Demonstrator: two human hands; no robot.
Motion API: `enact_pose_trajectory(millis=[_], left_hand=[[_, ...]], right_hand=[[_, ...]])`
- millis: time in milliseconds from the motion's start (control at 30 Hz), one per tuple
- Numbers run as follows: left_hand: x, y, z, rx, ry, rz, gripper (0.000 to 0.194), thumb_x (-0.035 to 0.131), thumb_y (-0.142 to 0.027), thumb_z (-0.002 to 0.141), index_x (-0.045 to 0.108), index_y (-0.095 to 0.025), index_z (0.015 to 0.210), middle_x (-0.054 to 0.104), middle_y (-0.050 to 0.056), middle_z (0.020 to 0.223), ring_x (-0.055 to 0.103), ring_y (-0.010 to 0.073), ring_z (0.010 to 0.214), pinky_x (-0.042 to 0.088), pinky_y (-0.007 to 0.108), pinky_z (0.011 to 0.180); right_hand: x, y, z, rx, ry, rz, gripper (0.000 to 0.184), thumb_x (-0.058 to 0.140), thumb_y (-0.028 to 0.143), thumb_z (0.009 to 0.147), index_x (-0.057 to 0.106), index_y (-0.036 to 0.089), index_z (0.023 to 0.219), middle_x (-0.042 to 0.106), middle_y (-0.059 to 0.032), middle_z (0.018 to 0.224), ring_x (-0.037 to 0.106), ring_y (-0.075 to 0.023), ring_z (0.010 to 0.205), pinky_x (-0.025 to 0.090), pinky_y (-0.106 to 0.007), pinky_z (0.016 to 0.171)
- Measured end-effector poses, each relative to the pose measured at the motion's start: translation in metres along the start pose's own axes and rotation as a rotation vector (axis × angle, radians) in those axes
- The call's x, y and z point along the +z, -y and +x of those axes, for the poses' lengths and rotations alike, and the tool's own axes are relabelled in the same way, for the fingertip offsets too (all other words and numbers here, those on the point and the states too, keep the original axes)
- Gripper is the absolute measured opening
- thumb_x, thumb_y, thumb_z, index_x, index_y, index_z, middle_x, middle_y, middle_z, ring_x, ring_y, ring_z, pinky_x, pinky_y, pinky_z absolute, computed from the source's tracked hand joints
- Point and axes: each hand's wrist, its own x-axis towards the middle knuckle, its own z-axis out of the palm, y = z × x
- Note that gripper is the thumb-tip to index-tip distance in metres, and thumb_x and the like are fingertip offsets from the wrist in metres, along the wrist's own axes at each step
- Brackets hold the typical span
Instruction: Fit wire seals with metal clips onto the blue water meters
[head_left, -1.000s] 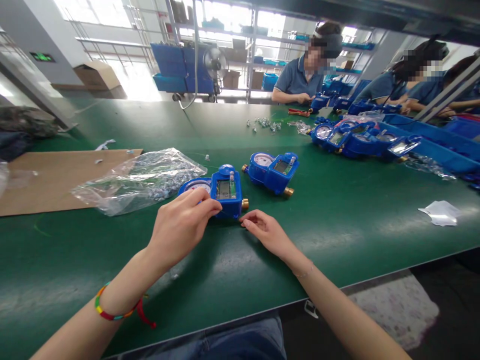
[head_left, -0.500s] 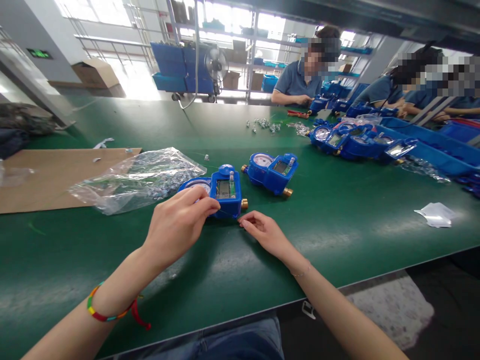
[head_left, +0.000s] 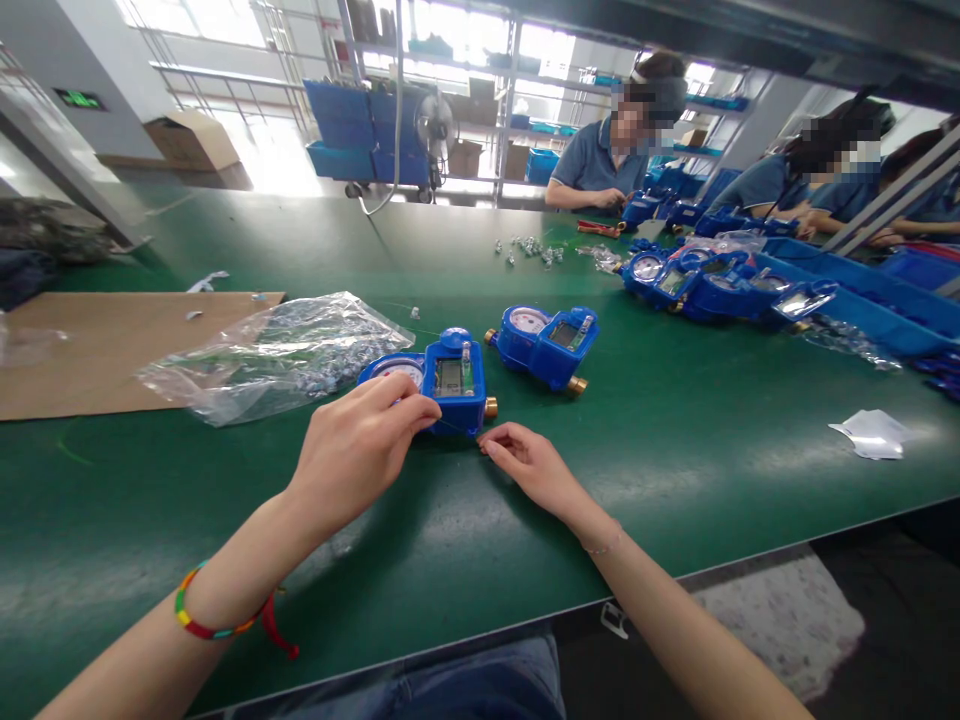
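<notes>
Blue meter sits between bag and second meter — left hand pinching strand, right hand half-curled, hold unclear.

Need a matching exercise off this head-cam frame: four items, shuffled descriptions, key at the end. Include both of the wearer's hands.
Items
1. Left hand
2. Plastic bag
3. Right hand
4. Cardboard sheet

Descriptions
A. Fingertips just below the brass end of the nearer blue meter
B. Brown, flat on the green table, partly covered
C. Multicoloured band on the wrist
D. See-through, with many small parts inside

Pairs
1-C, 2-D, 3-A, 4-B
</notes>
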Motion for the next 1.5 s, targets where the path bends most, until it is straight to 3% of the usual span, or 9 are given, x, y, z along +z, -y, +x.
enact_pose_trajectory(millis=[267, 400, 533, 667, 800, 900, 1000, 1133, 1500], left_hand=[[0.011, -0.026, 0.004, 0.154, 0.181, 0.230, 0.021, 0.044, -0.010, 0.088, 0.063, -0.017, 0.094, 0.057, 0.005, 0.086, 0.054, 0.0237, 0.077, 0.044, 0.035, 0.059], [0.027, -0.037, 0.000, 0.122, 0.222, 0.172, 0.021, 0.042, -0.010, 0.090, 0.061, -0.015, 0.096, 0.056, 0.006, 0.088, 0.055, 0.0236, 0.078, 0.045, 0.035, 0.059], [0.030, -0.034, -0.023, -0.141, 0.259, 0.015, 0.025, 0.040, -0.018, 0.094, 0.055, -0.016, 0.114, 0.058, 0.006, 0.093, 0.058, 0.0208, 0.078, 0.046, 0.033, 0.064], [0.028, -0.026, -0.049, -0.342, 0.261, -0.160, 0.025, 0.037, -0.026, 0.096, 0.060, -0.017, 0.096, 0.059, 0.006, 0.093, 0.059, 0.0212, 0.080, 0.047, 0.036, 0.074], [0.036, -0.021, -0.064, -0.571, 0.106, -0.489, 0.022, 0.045, -0.032, 0.093, 0.060, -0.018, 0.099, 0.058, 0.008, 0.101, 0.059, 0.0214, 0.092, 0.047, 0.035, 0.082], [0.043, -0.021, -0.072, -0.889, 0.116, -0.850, 0.027, 0.057, -0.040, 0.085, 0.057, -0.018, 0.100, 0.063, 0.004, 0.083, 0.062, 0.0199, 0.075, 0.050, 0.034, 0.071], [0.044, -0.027, -0.076, -1.103, 0.126, -1.145, 0.031, 0.069, -0.040, 0.075, 0.058, -0.016, 0.091, 0.065, 0.003, 0.078, 0.060, 0.0164, 0.067, 0.049, 0.029, 0.066], [0.038, -0.038, -0.073, -1.101, 0.095, -1.257, 0.026, 0.076, -0.031, 0.068, 0.062, -0.015, 0.083, 0.063, 0.000, 0.076, 0.055, 0.0113, 0.066, 0.043, 0.022, 0.062], [0.042, -0.049, -0.070, -1.059, 0.216, -1.462, 0.019, 0.073, -0.025, 0.073, 0.062, -0.016, 0.087, 0.067, 0.001, 0.074, 0.063, 0.0139, 0.071, 0.047, 0.025, 0.072]], right_hand=[[0.021, 0.001, 0.011, 0.033, -0.115, 0.396, 0.034, 0.075, 0.028, 0.070, 0.047, 0.021, 0.088, 0.063, 0.0002, 0.089, 0.062, -0.0148, 0.086, 0.048, -0.027, 0.077], [0.027, 0.005, 0.021, 0.088, -0.165, 0.273, 0.034, 0.073, 0.025, 0.068, 0.042, 0.022, 0.082, 0.058, 0.0064, 0.068, 0.058, -0.0119, 0.066, 0.044, -0.024, 0.064], [-0.003, 0.009, 0.012, 0.165, -0.159, 0.016, 0.017, 0.069, 0.011, 0.063, 0.060, 0.018, 0.076, 0.057, 0.0049, 0.059, 0.051, -0.0116, 0.058, 0.038, -0.024, 0.060], [-0.027, 0.016, -0.014, 0.227, -0.115, -0.060, 0.012, 0.065, 0.008, 0.064, 0.071, 0.017, 0.070, 0.059, 0.0007, 0.061, 0.043, -0.0102, 0.055, 0.030, -0.024, 0.055], [-0.005, 0.027, -0.040, 0.441, 0.073, 0.388, 0.013, 0.070, 0.024, 0.072, 0.069, 0.015, 0.081, 0.060, 0.0001, 0.066, 0.044, -0.0075, 0.052, 0.032, -0.022, 0.051], [0.028, 0.032, -0.049, 0.542, 0.129, 0.797, 0.027, 0.077, 0.031, 0.070, 0.061, 0.014, 0.083, 0.065, -0.0027, 0.075, 0.057, -0.0094, 0.057, 0.044, -0.023, 0.057], [0.056, 0.033, -0.048, 0.487, -0.010, 0.917, 0.032, 0.079, 0.033, 0.070, 0.057, 0.013, 0.081, 0.068, -0.0054, 0.079, 0.065, -0.0141, 0.066, 0.050, -0.027, 0.065], [0.075, 0.030, -0.042, 0.279, -0.270, 0.838, 0.024, 0.077, 0.030, 0.074, 0.059, 0.014, 0.078, 0.066, -0.0025, 0.074, 0.063, -0.0125, 0.067, 0.049, -0.025, 0.068], [0.073, 0.025, -0.042, 0.198, -0.468, 0.627, 0.019, 0.075, 0.029, 0.074, 0.061, 0.017, 0.076, 0.059, 0.0024, 0.069, 0.052, -0.0100, 0.064, 0.041, -0.022, 0.063]])
